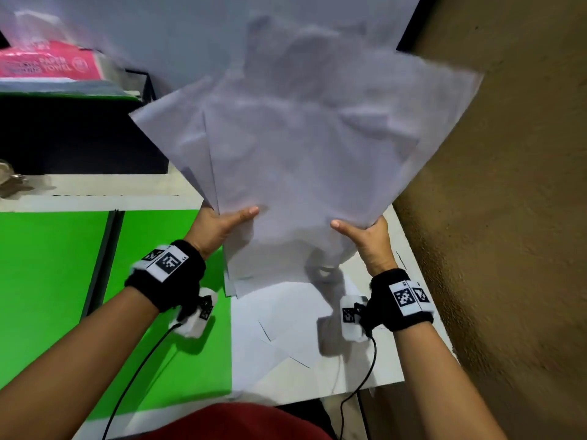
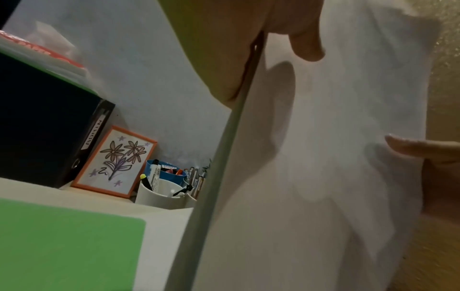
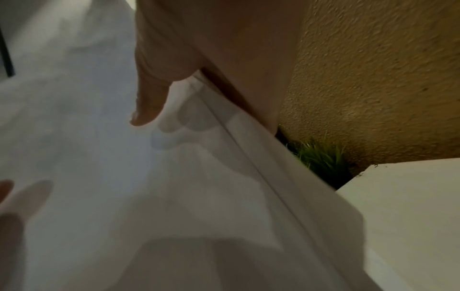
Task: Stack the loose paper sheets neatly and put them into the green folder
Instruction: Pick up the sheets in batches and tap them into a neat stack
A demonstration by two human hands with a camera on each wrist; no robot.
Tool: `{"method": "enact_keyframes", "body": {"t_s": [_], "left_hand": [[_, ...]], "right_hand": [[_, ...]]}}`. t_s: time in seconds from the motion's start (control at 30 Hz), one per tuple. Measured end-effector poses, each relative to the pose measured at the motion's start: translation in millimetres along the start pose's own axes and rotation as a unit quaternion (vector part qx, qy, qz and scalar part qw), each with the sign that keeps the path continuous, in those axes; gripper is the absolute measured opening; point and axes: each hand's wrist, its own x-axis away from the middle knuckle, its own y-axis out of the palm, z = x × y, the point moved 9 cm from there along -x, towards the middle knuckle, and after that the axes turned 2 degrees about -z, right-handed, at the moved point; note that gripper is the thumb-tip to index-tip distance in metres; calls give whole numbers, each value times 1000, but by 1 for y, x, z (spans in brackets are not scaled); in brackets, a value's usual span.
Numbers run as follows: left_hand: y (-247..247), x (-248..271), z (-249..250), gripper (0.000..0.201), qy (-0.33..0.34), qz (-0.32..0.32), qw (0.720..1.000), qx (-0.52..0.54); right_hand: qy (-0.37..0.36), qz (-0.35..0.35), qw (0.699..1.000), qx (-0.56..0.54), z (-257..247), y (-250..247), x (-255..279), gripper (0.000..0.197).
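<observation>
Left hand [image 1: 219, 225] and right hand [image 1: 370, 238] pinch the side edges of the upright paper sheets [image 1: 295, 160]: light, limp, prone to fanning, best squared while gripped low beside the green folder [image 1: 165, 281].

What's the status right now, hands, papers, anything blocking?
Left hand and right hand both grip the paper stack, upright, edges uneven. Green folder open on desk, a few sheets beside it. Nothing blocking.

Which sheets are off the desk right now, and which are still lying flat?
The fanned bunch of paper sheets is lifted, gripped by the left hand and right hand. The other loose sheets still lie on the desk.
</observation>
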Motion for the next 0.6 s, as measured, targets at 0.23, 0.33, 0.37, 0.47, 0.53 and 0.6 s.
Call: {"method": "enact_keyframes", "body": {"t_s": [0.23,0.33,0.37,0.47,0.53,0.6], "left_hand": [[7,3,3,51,22,-26,999,-6],[14,3,16,54,34,-45,998,20],[17,2,19,53,37,-56,997,31],[24,-1,19,52,31,-53,998,24],[26,-2,21,34,29,-30,999,5],[26,-2,32,22,46,-3,999,2]], "right_hand": [[0,-9,1000,-19,0,-6,3,51],[-11,-8,1000,-20,-10,-6,1,45],[-16,-4,1000,-15,-13,-7,1,42],[-21,3,1000,5,-16,-5,0,27],[-31,21,999,-6,-21,-2,2,23],[-55,33,998,-26,-31,1,4,30]]}}
